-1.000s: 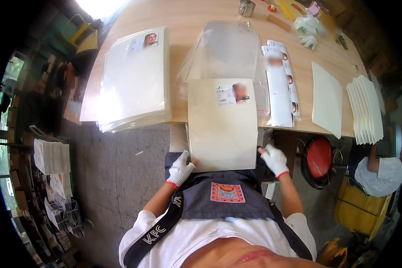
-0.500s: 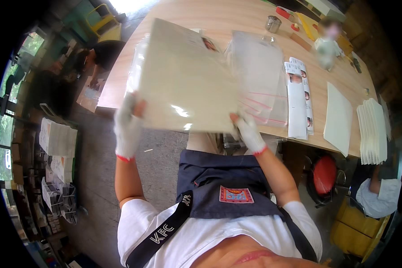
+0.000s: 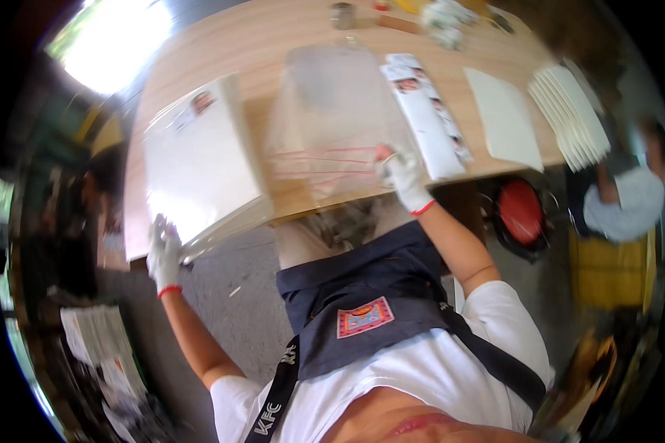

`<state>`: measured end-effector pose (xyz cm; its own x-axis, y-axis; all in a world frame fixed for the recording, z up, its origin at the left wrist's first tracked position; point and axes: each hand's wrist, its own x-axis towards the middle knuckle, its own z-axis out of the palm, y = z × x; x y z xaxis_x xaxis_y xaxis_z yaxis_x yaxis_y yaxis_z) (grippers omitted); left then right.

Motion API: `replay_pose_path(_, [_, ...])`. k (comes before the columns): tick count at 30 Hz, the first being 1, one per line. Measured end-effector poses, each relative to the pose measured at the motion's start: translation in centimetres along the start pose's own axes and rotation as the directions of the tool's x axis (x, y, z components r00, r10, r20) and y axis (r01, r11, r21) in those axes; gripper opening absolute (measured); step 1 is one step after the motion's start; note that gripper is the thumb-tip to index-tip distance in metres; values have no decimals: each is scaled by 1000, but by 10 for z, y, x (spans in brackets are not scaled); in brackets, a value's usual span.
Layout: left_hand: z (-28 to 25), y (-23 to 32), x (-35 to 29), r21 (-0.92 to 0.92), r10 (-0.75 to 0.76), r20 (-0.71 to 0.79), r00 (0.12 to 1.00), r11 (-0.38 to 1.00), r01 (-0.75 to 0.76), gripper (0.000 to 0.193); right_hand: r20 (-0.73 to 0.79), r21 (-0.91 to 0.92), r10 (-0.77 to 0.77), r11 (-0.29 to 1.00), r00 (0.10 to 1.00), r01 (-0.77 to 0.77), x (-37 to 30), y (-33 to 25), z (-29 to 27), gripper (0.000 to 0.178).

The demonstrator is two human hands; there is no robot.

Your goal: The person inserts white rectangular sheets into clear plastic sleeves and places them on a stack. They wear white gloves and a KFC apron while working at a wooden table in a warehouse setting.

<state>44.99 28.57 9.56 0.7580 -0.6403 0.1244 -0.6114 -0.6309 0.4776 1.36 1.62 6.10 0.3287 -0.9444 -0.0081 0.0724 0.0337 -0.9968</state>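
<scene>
At the left of the table lies a stack of clear-sleeved pale sheets (image 3: 199,166), the top one bearing a small portrait picture near its far edge. My left hand (image 3: 164,257), in a white glove with a red cuff, rests at the stack's near left corner with its fingers stretched out. Clear plastic bags (image 3: 329,111) with red strips near their mouths lie to the right of the stack. Over their near right edge is my right hand (image 3: 400,176), gloved likewise, its bare fingertips showing. Its fingers look bent but apart, slightly blurred, with nothing visible in them.
Right of the bags are printed white strips with portraits (image 3: 427,125), a pale sheet (image 3: 504,122) and a fanned pile of pale sheets (image 3: 569,114). A metal can (image 3: 342,15) stands at the far edge. A red stool (image 3: 521,213) and a seated person (image 3: 624,196) are at the right.
The sleeved sheet that both hands held up now lies on the left stack. My left hand moved left and down; my right hand let go and is over the bags. The view has shifted.
</scene>
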Motion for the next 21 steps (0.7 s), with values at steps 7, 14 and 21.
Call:
replay_pose_path(7, [-2, 112, -45, 145, 496, -527, 690, 853, -502, 56, -637, 430, 346, 901, 689, -55, -7, 40, -292, 26])
replay_pose_path(14, [126, 236, -139, -194, 808, 133, 574, 589, -784, 59, -417, 758, 552, 650, 722, -58, 11, 40, -334, 30])
replay_pose_path(21, [210, 272, -107, -18, 827, 199, 526, 540, -842, 54, -475, 624, 397, 781, 786, -17, 38, 41, -398, 33])
